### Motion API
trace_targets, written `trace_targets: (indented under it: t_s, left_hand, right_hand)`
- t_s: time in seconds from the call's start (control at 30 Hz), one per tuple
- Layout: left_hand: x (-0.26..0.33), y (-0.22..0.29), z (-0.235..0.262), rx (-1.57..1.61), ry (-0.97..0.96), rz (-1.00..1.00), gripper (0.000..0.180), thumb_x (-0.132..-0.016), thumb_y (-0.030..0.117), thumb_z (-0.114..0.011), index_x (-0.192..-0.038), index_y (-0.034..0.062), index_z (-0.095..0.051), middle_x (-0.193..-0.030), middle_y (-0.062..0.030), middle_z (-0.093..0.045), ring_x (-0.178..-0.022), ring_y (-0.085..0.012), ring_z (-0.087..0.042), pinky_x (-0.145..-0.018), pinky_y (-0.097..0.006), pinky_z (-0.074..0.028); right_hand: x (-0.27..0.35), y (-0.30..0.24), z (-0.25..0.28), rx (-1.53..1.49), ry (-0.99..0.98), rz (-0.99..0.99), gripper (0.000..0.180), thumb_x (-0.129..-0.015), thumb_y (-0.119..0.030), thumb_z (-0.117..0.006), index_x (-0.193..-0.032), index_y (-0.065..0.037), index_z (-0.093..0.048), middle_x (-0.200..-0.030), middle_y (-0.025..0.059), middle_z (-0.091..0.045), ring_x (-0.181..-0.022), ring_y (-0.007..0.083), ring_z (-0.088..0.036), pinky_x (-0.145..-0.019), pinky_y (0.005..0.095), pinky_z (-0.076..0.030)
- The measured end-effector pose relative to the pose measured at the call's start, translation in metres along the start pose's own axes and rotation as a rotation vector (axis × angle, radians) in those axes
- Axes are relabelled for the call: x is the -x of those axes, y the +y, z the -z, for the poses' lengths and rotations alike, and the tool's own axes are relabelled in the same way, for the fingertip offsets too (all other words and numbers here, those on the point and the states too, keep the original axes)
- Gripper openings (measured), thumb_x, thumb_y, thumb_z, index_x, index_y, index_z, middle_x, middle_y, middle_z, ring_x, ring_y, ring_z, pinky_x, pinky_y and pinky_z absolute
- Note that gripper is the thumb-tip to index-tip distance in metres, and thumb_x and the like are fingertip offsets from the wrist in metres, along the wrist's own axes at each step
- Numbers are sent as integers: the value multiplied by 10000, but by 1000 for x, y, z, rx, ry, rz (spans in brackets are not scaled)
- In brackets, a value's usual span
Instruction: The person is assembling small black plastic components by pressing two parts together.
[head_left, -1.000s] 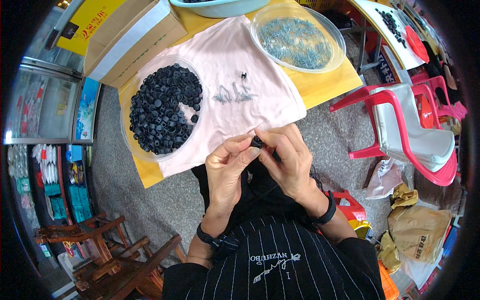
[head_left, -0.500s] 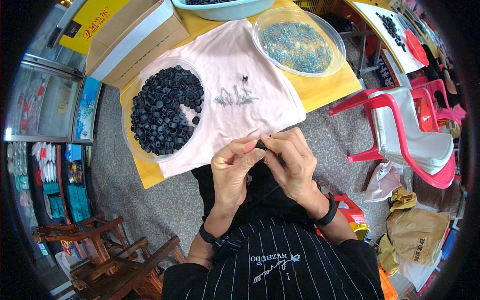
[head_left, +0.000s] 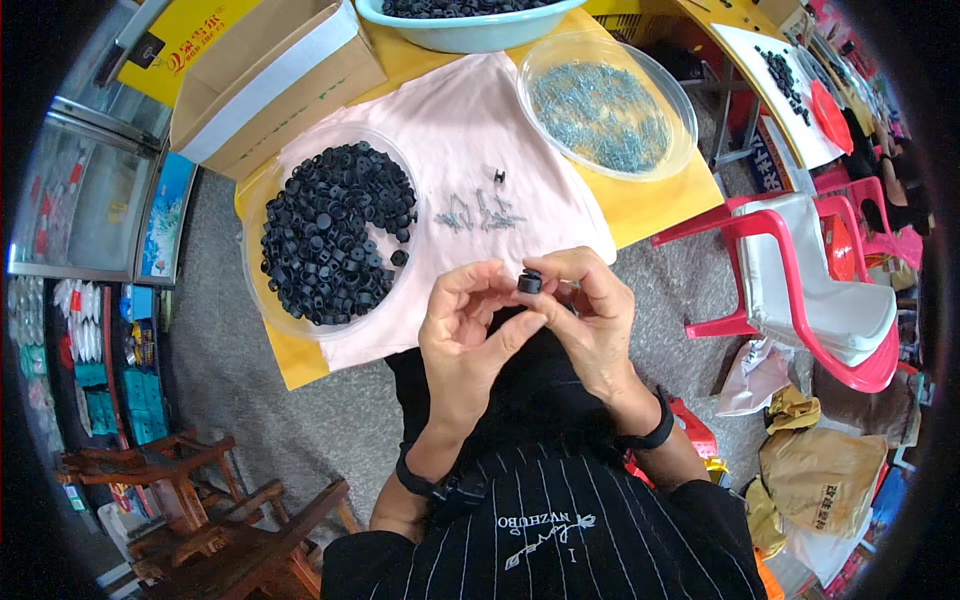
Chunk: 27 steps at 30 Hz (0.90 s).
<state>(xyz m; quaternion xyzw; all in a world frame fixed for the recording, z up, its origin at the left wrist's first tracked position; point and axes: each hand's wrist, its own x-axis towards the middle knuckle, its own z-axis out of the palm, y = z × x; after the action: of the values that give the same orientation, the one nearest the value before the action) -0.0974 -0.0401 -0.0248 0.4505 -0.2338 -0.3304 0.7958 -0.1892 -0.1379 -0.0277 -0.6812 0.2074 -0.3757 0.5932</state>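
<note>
Before my chest, a small black plastic spool-shaped piece (head_left: 530, 281) is pinched between the thumb and forefinger of my right hand (head_left: 592, 312). My left hand (head_left: 468, 325) is close beside it, thumb and fingers apart, the thumb reaching just below the piece. Ahead on a pink cloth (head_left: 460, 110) lie a loose cluster of silver screws (head_left: 482, 213) and one small dark piece standing alone (head_left: 499, 175). To the left, a round clear tray (head_left: 262, 300) holds a heap of black plastic pieces (head_left: 335, 235). At the far right, another clear tray (head_left: 690, 140) holds many screws (head_left: 595, 110).
The cloth covers part of a yellow table (head_left: 650, 215). An open cardboard box (head_left: 290, 100) and a light blue basin (head_left: 470, 35) stand at the back. On the right is a pink chair (head_left: 765, 230) with a pale cushion. Wooden furniture (head_left: 215, 510) stands lower left.
My left thumb and fingers have spread and come away from the black piece, which now shows upright in my right fingers. The view has shifted slightly.
</note>
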Motion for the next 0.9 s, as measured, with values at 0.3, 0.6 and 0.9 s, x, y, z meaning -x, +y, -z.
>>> trace_targets:
  t_s: [0.3,0.6,0.9]
  left_hand:
    - [-8,-8,25,-692,-11,-43,118,-827,5,-677,-944,6,-658,-857,-69,-636,-714,-109,-608,-639,-231,-491]
    - [-14,-11,26,-754,-15,-118,114,-814,-22,-667,-923,9,-649,-815,-86,-631,-674,-161,-605,-600,-263,-481]
    - [-12,7,25,-796,-55,-180,143,-801,-35,-668,-936,10,-654,-834,-95,-640,-701,-188,-615,-623,-281,-494]
  right_hand:
    - [-141,-32,21,584,84,308,186,-756,-100,-715,-911,-27,-644,-727,77,-588,-677,159,-595,-554,289,-457]
    - [-214,-23,5,787,-22,661,148,-783,-99,-674,-857,12,-611,-773,180,-620,-732,347,-616,-647,403,-474]
    - [-113,24,-2,879,-312,279,190,-752,-31,-694,-908,4,-591,-884,160,-609,-786,306,-621,-689,376,-497]
